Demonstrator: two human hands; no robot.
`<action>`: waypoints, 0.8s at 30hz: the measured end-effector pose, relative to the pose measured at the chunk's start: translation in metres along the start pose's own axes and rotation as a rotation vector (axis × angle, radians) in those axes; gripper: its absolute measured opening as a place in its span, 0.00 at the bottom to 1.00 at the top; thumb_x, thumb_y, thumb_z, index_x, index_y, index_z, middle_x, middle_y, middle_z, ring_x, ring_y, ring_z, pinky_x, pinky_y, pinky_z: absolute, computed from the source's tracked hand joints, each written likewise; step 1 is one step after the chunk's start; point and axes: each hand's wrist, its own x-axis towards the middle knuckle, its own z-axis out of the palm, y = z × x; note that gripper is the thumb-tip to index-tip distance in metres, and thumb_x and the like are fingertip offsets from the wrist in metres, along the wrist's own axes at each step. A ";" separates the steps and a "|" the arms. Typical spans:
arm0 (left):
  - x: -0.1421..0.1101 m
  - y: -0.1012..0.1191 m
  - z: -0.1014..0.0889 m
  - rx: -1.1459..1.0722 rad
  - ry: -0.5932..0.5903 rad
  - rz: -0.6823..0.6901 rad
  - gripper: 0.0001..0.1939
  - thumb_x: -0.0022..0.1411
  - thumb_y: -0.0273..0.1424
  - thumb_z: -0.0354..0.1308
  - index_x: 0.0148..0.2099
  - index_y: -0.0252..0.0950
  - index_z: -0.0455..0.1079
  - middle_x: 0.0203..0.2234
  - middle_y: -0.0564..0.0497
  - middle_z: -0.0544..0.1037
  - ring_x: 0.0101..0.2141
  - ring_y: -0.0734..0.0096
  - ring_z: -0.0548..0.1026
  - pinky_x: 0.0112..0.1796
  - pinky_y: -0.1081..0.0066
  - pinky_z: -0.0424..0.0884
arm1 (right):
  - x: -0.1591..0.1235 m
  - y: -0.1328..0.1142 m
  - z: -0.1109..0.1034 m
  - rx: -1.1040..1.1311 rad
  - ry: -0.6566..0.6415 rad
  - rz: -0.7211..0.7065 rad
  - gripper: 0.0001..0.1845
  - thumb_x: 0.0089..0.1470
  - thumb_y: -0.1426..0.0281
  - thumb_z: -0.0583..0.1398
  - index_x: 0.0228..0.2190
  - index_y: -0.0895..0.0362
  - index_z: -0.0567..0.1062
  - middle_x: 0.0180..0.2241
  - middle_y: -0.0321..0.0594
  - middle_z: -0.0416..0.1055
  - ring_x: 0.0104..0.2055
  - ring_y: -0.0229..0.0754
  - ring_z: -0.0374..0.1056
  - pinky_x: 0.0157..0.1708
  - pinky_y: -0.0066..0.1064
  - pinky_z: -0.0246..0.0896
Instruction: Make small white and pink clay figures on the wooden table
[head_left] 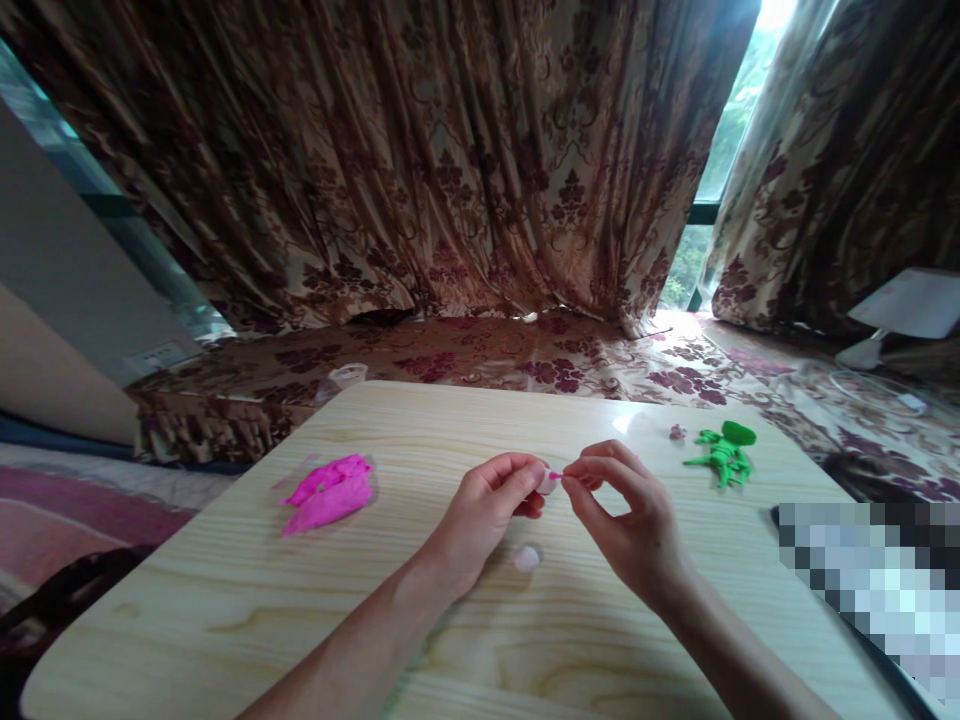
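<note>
Above the middle of the table, my left hand (495,505) is closed with thumb and fingers around a small pale lump (546,483) that looks like modelling clay. My right hand (630,515) pinches a tiny bright pink bit of clay (556,475) between thumb and forefinger, right at the pale lump. Whether the pink bit is stuck to the lump I cannot tell. Just below my left hand a white, rounded piece (527,558) lies on the tabletop. Further left lies a larger bright pink mass of clay (330,492), apparently on clear plastic film.
At the table's (225,600) far right lie a green toy-like piece with thin limbs (726,455) and a small mauve lump (678,431). A blurred-out dark-edged device (862,590) is at the right edge. Behind are patterned curtains (450,150) and a white lamp (915,303).
</note>
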 end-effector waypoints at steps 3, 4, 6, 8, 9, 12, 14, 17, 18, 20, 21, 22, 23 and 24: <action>0.001 -0.002 -0.002 0.019 0.014 0.015 0.12 0.55 0.36 0.56 0.38 0.32 0.71 0.30 0.48 0.75 0.29 0.73 0.70 0.35 0.71 0.66 | 0.000 0.002 -0.001 0.005 0.002 0.020 0.05 0.52 0.75 0.57 0.31 0.55 0.72 0.31 0.38 0.65 0.30 0.37 0.64 0.29 0.31 0.63; 0.001 -0.002 -0.002 0.008 0.007 0.011 0.12 0.55 0.35 0.56 0.39 0.32 0.70 0.30 0.48 0.75 0.30 0.73 0.71 0.36 0.71 0.66 | 0.000 0.003 -0.001 0.009 -0.002 0.024 0.05 0.52 0.75 0.57 0.31 0.55 0.72 0.31 0.38 0.66 0.30 0.37 0.64 0.30 0.31 0.63; 0.000 -0.002 -0.003 -0.014 -0.007 0.001 0.12 0.55 0.35 0.56 0.40 0.32 0.70 0.31 0.47 0.75 0.30 0.72 0.71 0.37 0.70 0.66 | 0.000 0.004 0.000 0.019 -0.012 0.025 0.05 0.51 0.75 0.57 0.32 0.55 0.72 0.31 0.38 0.66 0.30 0.37 0.63 0.30 0.31 0.63; 0.000 -0.001 -0.002 -0.020 -0.009 -0.004 0.12 0.55 0.35 0.56 0.40 0.32 0.70 0.30 0.48 0.74 0.30 0.72 0.71 0.37 0.70 0.66 | 0.000 0.004 0.001 0.026 -0.024 0.018 0.05 0.51 0.75 0.57 0.32 0.55 0.72 0.31 0.38 0.66 0.30 0.37 0.63 0.30 0.31 0.63; 0.000 -0.001 -0.002 -0.017 -0.005 -0.004 0.12 0.55 0.35 0.56 0.40 0.32 0.69 0.29 0.48 0.74 0.30 0.72 0.71 0.37 0.69 0.66 | 0.000 0.004 0.002 0.025 -0.030 0.012 0.05 0.52 0.75 0.57 0.32 0.55 0.72 0.31 0.38 0.66 0.30 0.37 0.63 0.30 0.31 0.63; 0.000 -0.001 -0.001 0.001 -0.002 0.004 0.12 0.55 0.34 0.56 0.39 0.32 0.69 0.28 0.49 0.73 0.30 0.73 0.70 0.37 0.69 0.66 | -0.001 0.004 0.003 0.021 -0.045 -0.015 0.06 0.52 0.75 0.57 0.32 0.55 0.72 0.31 0.38 0.66 0.30 0.37 0.63 0.30 0.31 0.62; 0.000 -0.001 -0.001 0.011 -0.006 0.010 0.11 0.56 0.34 0.56 0.39 0.32 0.68 0.27 0.50 0.73 0.30 0.73 0.70 0.37 0.69 0.66 | -0.001 0.004 0.004 0.023 -0.055 -0.031 0.06 0.52 0.75 0.56 0.33 0.55 0.73 0.31 0.38 0.66 0.31 0.37 0.64 0.30 0.31 0.62; -0.001 0.000 0.000 0.021 -0.002 -0.002 0.11 0.56 0.34 0.56 0.39 0.32 0.68 0.27 0.50 0.73 0.30 0.73 0.70 0.37 0.69 0.66 | -0.002 0.005 0.004 0.013 -0.068 -0.042 0.06 0.52 0.75 0.57 0.33 0.56 0.73 0.31 0.39 0.66 0.32 0.37 0.64 0.31 0.30 0.62; -0.001 0.000 0.000 0.023 0.002 -0.009 0.12 0.55 0.34 0.57 0.39 0.32 0.68 0.28 0.50 0.73 0.30 0.73 0.70 0.37 0.69 0.66 | -0.002 0.005 0.004 0.005 -0.071 -0.044 0.06 0.52 0.74 0.58 0.33 0.56 0.73 0.32 0.39 0.66 0.32 0.37 0.64 0.31 0.31 0.62; -0.001 0.000 0.001 0.023 0.002 -0.015 0.11 0.55 0.34 0.57 0.39 0.32 0.67 0.28 0.50 0.73 0.30 0.73 0.71 0.37 0.69 0.66 | -0.002 0.006 0.004 -0.011 -0.078 -0.043 0.06 0.52 0.74 0.58 0.33 0.55 0.73 0.32 0.39 0.66 0.33 0.37 0.64 0.32 0.31 0.62; -0.001 0.000 0.001 0.020 0.002 -0.015 0.11 0.55 0.34 0.57 0.39 0.32 0.67 0.28 0.50 0.73 0.30 0.73 0.71 0.37 0.69 0.66 | -0.002 0.006 0.004 -0.018 -0.084 -0.042 0.06 0.53 0.74 0.57 0.33 0.56 0.73 0.32 0.39 0.66 0.33 0.38 0.64 0.33 0.31 0.62; -0.001 0.000 0.002 0.015 0.002 -0.017 0.11 0.55 0.34 0.57 0.38 0.32 0.67 0.28 0.50 0.72 0.30 0.73 0.71 0.38 0.69 0.66 | -0.003 0.007 0.004 -0.024 -0.091 -0.044 0.06 0.53 0.74 0.57 0.33 0.56 0.73 0.32 0.39 0.66 0.34 0.38 0.65 0.33 0.31 0.62; -0.002 0.000 0.002 0.006 0.003 -0.024 0.11 0.55 0.34 0.57 0.38 0.32 0.67 0.28 0.50 0.72 0.30 0.73 0.71 0.38 0.69 0.67 | -0.003 0.007 0.005 -0.031 -0.096 -0.047 0.06 0.53 0.75 0.57 0.32 0.56 0.73 0.32 0.39 0.66 0.34 0.38 0.65 0.33 0.31 0.62; -0.002 0.000 0.002 -0.007 0.006 -0.034 0.10 0.54 0.34 0.58 0.37 0.32 0.67 0.28 0.51 0.72 0.29 0.74 0.71 0.38 0.69 0.67 | -0.003 0.007 0.005 -0.039 -0.102 -0.052 0.06 0.53 0.75 0.57 0.32 0.56 0.73 0.32 0.39 0.66 0.34 0.38 0.65 0.34 0.31 0.62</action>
